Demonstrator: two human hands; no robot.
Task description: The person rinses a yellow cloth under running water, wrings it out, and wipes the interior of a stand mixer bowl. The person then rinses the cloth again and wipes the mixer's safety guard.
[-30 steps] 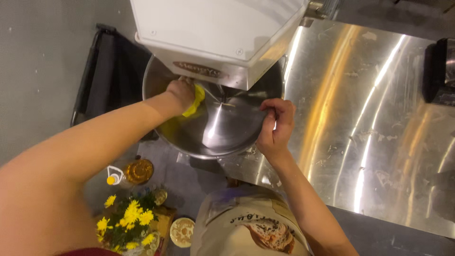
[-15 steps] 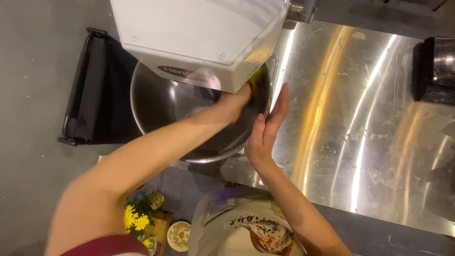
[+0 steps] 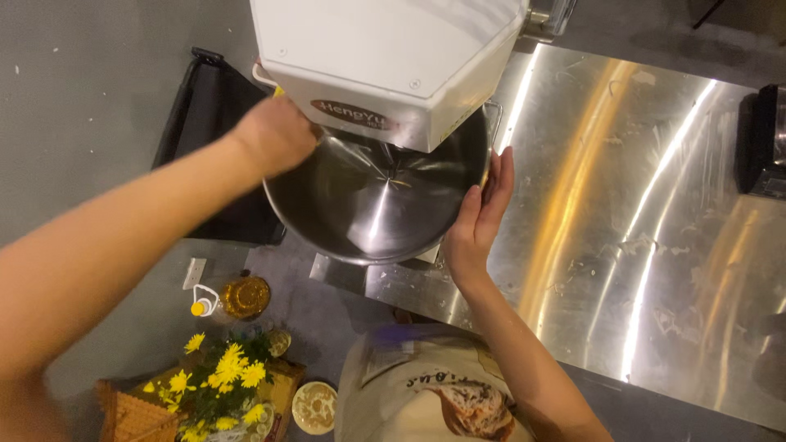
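Observation:
A large steel mixing bowl [image 3: 377, 221] sits under the white head of a stand mixer [image 3: 385, 57]. My left hand [image 3: 274, 135] is closed at the bowl's left rim, just under the mixer head. A sliver of the yellow sponge [image 3: 278, 92] shows above its knuckles; the rest is hidden. My right hand [image 3: 483, 213] lies flat, fingers straight, against the outside of the bowl's right rim. The inside of the bowl looks shiny and holds nothing I can see.
The mixer stands at the left end of a steel table [image 3: 639, 229]. A dark appliance [image 3: 761, 147] is at its far right edge. On the floor are a black bin [image 3: 205, 123], an oil bottle [image 3: 241, 296], yellow flowers in a basket [image 3: 221, 376] and a small dish [image 3: 313, 407].
My left hand with the sponge swept from the bowl's left side to the right side and is now back at the left rim. My right hand stays against the right rim.

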